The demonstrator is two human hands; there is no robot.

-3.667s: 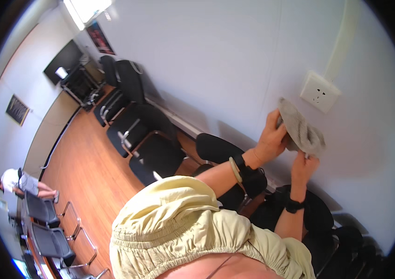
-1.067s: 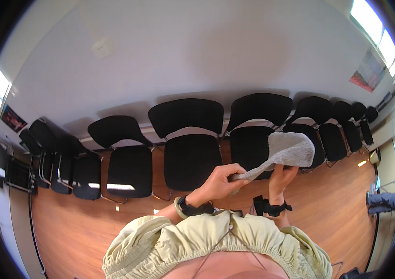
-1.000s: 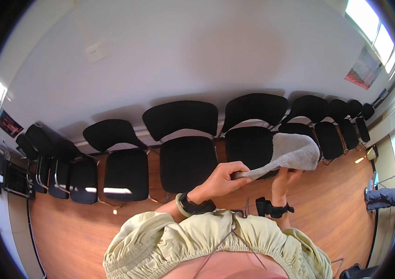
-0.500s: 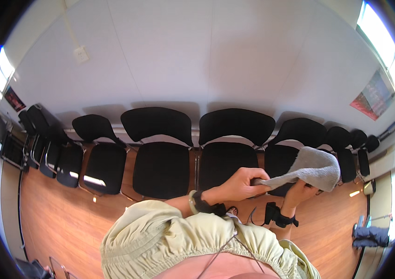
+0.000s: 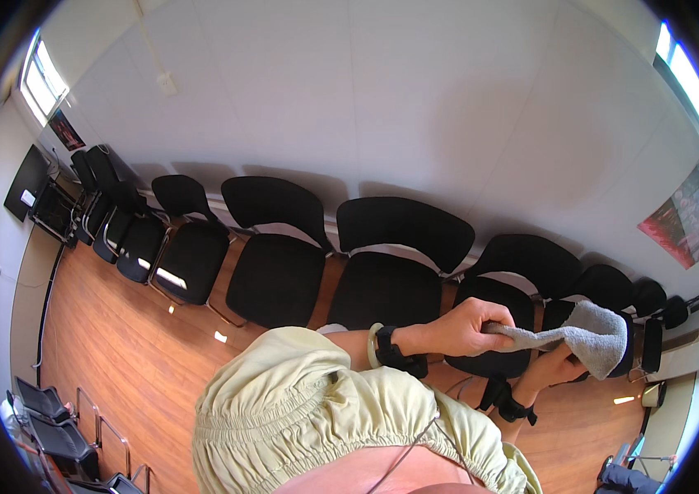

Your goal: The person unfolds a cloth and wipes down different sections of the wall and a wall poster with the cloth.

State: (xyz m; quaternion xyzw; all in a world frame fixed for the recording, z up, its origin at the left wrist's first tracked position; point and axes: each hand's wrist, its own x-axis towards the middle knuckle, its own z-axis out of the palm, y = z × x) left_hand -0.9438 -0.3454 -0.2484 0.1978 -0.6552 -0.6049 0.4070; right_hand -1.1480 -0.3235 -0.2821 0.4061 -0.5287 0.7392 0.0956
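My left hand (image 5: pixel 466 325) fists one end of the grey cloth (image 5: pixel 584 336), pulling it taut; my right hand (image 5: pixel 554 368) cups underneath, grip hidden. Black chairs (image 5: pixel 386 284) line the far wall (image 5: pixel 415 107).

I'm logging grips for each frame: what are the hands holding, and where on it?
A grey cloth. The left hand pinches its left end; the right hand holds it from underneath, near the bunched right part.

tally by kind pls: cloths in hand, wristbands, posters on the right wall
Grey terry cloth, held between left hand and right hand: 1
Black wrist straps: 2
Pale green bangle: 1
Red poster on the right wall: 1
Total: 5
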